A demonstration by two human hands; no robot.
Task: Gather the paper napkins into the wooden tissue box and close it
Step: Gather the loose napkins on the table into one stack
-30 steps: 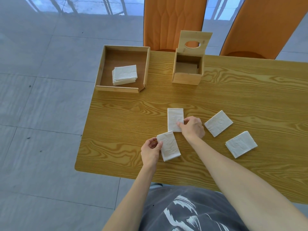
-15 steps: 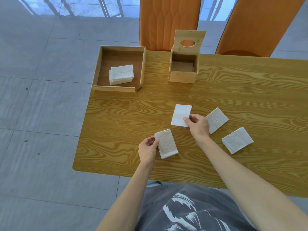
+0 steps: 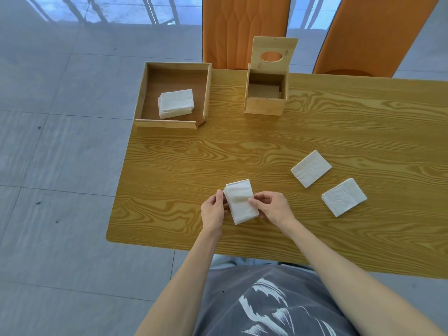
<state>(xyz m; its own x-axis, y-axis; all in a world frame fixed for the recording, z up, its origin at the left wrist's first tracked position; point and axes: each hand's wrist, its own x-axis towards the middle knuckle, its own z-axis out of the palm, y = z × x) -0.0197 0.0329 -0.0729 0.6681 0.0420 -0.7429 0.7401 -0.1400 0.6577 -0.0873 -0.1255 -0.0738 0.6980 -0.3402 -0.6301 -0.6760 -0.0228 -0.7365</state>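
A small stack of white paper napkins (image 3: 241,201) lies near the table's front edge, pinched between both hands. My left hand (image 3: 213,210) grips its left edge and my right hand (image 3: 272,207) holds its right side. Two more napkins lie flat to the right, one (image 3: 311,168) farther back and one (image 3: 343,197) nearer. The wooden tissue box (image 3: 264,105) stands at the back of the table with its lid (image 3: 273,55), which has an oval hole, raised upright. The box's inside looks brown, with no napkins showing in it.
A shallow wooden tray (image 3: 169,123) at the table's back left corner holds another stack of napkins (image 3: 176,103). Two orange chairs (image 3: 244,27) stand behind the wooden table (image 3: 315,132). The table's left and front edges are close to my hands.
My right hand carried the napkin from the table's middle onto the one under my left hand. Both hands now hold the joined stack.
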